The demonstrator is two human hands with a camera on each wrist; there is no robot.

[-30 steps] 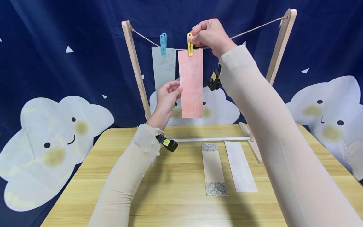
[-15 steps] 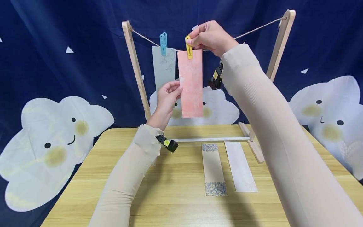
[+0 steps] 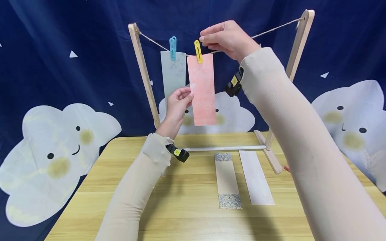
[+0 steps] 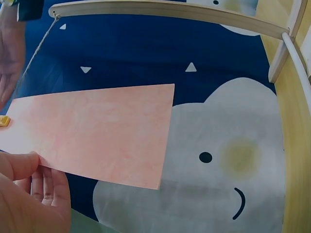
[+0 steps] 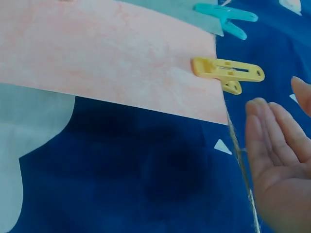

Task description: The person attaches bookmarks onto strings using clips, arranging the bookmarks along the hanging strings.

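Up and left of the left grip, a pale blue-green rectangular paper card hangs from the twine line under a light-blue plastic clip; the left grip partly covers its lower part. The left grip pinches the left edge of a pink rectangular paper card, which extends rightward from the fingertips with its top edge at the twine line. Above the left grip, a yellow plastic clip is seated on that top edge, tilted slightly left.

Change: the right grip, which held the yellow plastic clip half a second ago, is now clear of it, just to its right, with thumb and fingers apart and nothing held. The clip stays on the card, so placement is probably complete. Its bite on the twine line is hidden; because the left grip supports the card, independent hold remains unproven.

Below the right grip, on the tabletop, lie a beige rectangular card with blue patterned ends and, right of it, a white rectangular card.
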